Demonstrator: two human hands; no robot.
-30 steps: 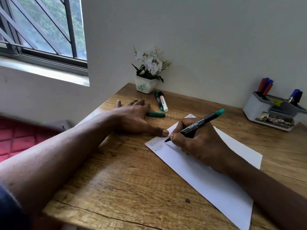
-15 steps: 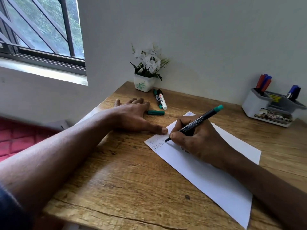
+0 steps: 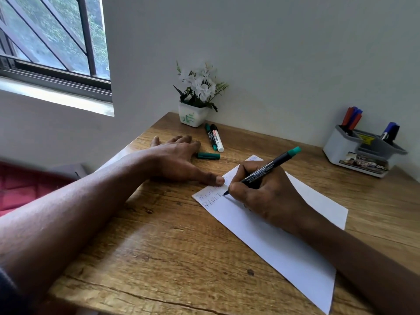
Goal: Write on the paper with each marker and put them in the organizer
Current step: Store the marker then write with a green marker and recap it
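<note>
Head view: on the left, the left hand (image 3: 175, 160) lies flat on the wooden desk (image 3: 159, 246), fingers straight and spread, holding nothing. Only its thumb tip reaches right to press the left edge of the paper (image 3: 284, 246). Far behind it, a flower pot (image 3: 193, 117) stands against the wall. Just right of the pot, a green marker (image 3: 210, 136) and a white marker (image 3: 217, 142) lie side by side, touching. A loose green cap (image 3: 208, 155) lies just beside the left fingers.

Right of the thumb, the right hand (image 3: 268, 196) pinches a black-barrelled marker (image 3: 266, 170), its tip on the sheet at the end of two short lines of writing. At the far right, well apart from the paper, the organizer (image 3: 341, 146) holds stored markers (image 3: 352, 118) upright in two compartments.

The step in hand looks like the writing test of this marker, with the two lying markers probably yet to come.

- The sheet is pinned at one point only, so a hard stroke could swing it under the tip.
- The writing hand's heel rests on the paper and could smear fresh ink.
- The round cap sits free, so a nudge from the left fingers could roll it away and leave this marker to be put away uncapped.
</note>
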